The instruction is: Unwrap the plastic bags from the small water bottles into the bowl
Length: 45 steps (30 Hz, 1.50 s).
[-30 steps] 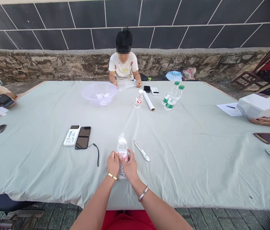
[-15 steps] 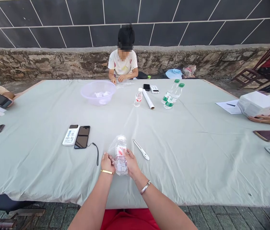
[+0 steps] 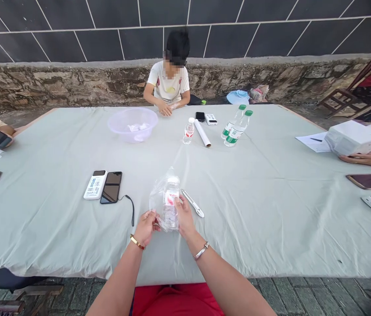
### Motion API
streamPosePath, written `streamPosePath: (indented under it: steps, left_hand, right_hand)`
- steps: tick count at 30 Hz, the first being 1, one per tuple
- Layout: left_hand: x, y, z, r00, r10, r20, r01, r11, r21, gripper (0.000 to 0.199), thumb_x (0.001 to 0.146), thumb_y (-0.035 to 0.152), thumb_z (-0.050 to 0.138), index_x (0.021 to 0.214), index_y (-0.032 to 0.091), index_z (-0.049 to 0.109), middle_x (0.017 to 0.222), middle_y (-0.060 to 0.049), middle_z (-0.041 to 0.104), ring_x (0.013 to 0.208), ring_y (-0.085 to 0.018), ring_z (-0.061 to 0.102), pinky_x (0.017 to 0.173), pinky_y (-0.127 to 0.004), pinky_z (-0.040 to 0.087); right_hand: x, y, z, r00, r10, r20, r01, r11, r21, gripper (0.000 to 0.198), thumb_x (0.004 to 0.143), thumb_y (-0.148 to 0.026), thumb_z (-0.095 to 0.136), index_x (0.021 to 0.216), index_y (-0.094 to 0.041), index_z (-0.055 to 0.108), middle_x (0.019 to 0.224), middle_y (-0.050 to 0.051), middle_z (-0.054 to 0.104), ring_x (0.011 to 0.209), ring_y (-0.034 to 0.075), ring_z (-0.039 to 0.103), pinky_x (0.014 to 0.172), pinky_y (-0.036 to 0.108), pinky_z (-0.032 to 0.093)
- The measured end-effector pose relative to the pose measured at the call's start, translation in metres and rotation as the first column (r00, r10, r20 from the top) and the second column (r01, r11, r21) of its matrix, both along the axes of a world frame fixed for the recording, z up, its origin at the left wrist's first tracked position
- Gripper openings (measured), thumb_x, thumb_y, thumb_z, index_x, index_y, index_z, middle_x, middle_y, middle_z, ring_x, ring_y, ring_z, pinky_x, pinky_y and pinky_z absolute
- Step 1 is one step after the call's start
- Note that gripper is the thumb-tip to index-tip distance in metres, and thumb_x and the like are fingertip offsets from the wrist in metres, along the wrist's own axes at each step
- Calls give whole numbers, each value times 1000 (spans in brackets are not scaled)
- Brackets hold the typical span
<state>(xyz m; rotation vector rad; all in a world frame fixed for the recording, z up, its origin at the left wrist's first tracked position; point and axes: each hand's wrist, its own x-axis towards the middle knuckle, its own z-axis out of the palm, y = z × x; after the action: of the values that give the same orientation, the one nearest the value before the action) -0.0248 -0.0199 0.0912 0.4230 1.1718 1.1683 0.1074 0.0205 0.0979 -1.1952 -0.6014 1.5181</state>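
Note:
A small water bottle (image 3: 171, 204) with a white cap and a red-and-white label stands tilted away from me near the front of the table, inside clear plastic film (image 3: 156, 197). My right hand (image 3: 185, 217) grips the bottle's right side through the film. On the left, my left hand (image 3: 148, 224) pinches the lower edge of the film, its fingers closed. Just right of the bottle lies a white utility knife (image 3: 192, 203), touched by neither hand.
Left of my hands lie a white power bank (image 3: 95, 185) and a black phone (image 3: 111, 188) with a strap. Farther back stand a purple basin (image 3: 116, 125), another small bottle (image 3: 188, 131), a white roll (image 3: 202, 133) and two green-capped bottles (image 3: 236, 127). Other people sit around the table.
The wrapped bottle has shifted slightly up and right, and my left hand has drawn the film out to the left. The person opposite has brought their hands together.

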Motion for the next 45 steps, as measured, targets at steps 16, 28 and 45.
streamPosePath:
  steps: [16, 28, 45]
  left_hand:
    - [-10, 9, -6, 958, 187, -219, -214, 971, -103, 42, 67, 54, 71, 68, 19, 49, 46, 9, 40, 34, -6, 35, 34, -19, 23]
    - [18, 9, 7, 977, 189, -102, -185, 982, 49, 45, 71, 60, 63, 65, 23, 39, 44, 11, 30, 34, -5, 21, 31, -20, 18]
    - [-39, 1, 66, 964, 245, -103, -228, 962, 153, 44, 69, 56, 69, 64, 21, 43, 47, 11, 29, 35, -3, 25, 32, -15, 22]
  right_hand:
    - [0, -3, 6, 917, 351, 191, -358, 934, 3, 46, 64, -43, 74, 102, -20, 60, 88, 2, 67, 75, 18, 61, 70, 30, 48]
    - [5, -4, 10, 418, 289, 861, -482, 874, -59, 37, 84, -33, 49, 118, -19, 59, 111, 10, 67, 99, 25, 62, 87, 35, 44]
    - [18, 5, 21, 44, 196, 980, -458, 875, -155, 60, 81, -38, 54, 138, -19, 43, 121, 15, 58, 111, 31, 53, 91, 40, 38]
